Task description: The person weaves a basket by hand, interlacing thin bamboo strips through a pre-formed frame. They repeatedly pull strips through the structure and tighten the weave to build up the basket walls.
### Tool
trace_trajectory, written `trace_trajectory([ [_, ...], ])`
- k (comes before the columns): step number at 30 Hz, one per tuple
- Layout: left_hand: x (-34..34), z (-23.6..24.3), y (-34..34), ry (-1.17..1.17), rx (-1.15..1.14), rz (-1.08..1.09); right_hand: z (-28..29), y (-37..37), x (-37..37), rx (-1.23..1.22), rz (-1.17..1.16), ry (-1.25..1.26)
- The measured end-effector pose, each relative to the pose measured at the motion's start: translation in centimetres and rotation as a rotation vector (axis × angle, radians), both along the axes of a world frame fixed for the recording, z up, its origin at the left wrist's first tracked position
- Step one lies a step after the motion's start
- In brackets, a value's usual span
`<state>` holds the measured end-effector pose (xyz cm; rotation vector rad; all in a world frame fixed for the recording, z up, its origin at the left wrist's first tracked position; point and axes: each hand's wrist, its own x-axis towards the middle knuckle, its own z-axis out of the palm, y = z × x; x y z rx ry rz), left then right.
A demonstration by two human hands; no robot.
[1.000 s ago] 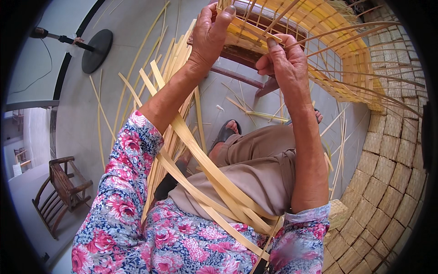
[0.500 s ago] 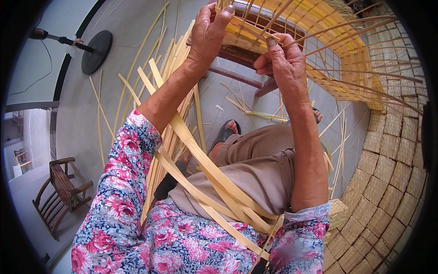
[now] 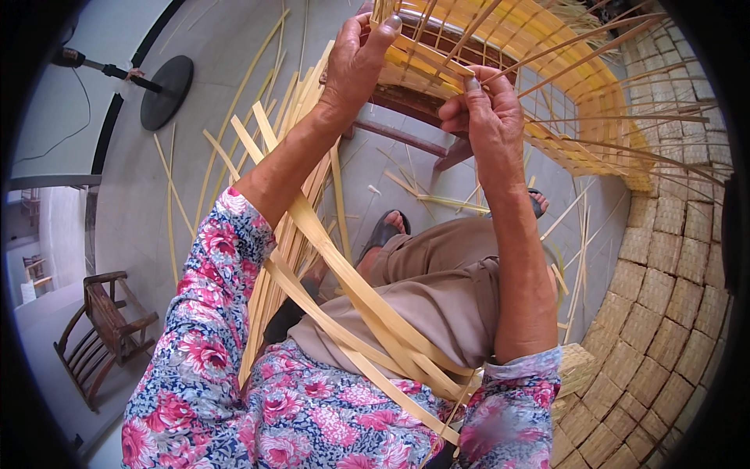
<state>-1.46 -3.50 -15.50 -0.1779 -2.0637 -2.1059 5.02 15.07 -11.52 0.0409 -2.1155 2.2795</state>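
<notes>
A partly woven bamboo basket (image 3: 601,102) with long loose stakes stands on its side at the upper right. My left hand (image 3: 359,59) is closed at the basket's near edge, its thumb pressing a bamboo strip (image 3: 433,61) against the stakes. The same flat, pale strip runs across to my right hand (image 3: 492,109), which pinches its other end between thumb and fingers. Behind the strip, the open lattice shows a dark wooden bench (image 3: 410,102) under the basket. Several wide bamboo strips (image 3: 336,250) lie across my lap and beneath my left forearm.
Loose strips (image 3: 578,242) are scattered over the grey floor. Stacked woven blocks (image 3: 664,281) line the right side. A wooden chair (image 3: 109,320) stands at the lower left, and a round black stand base (image 3: 166,92) at the upper left.
My right hand has shifted slightly down with the strip's end. The basket and its stakes have tilted a little; my left hand keeps nearly the same place.
</notes>
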Motion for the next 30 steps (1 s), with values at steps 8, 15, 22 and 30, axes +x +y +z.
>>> trace_trajectory([
  [8, 0.3, 0.8, 0.2, -0.089, -0.015, -0.034, -0.8, 0.8, -0.2, -0.001, -0.039, -0.021],
  [15, 4.3, 5.2, -1.5, -0.126, -0.054, 0.029, -1.6, 1.2, -0.3, 0.121, -0.036, -0.017],
  [22, 14.0, 9.2, -5.1, 0.289, -0.735, -0.763, -0.6, 2.2, 1.8, 0.297, 0.039, 0.015],
  [30, 17.9, 7.7, -6.4, 0.154, -0.732, -1.028, -0.3, 4.1, 2.3, 0.334, -0.015, 0.136],
])
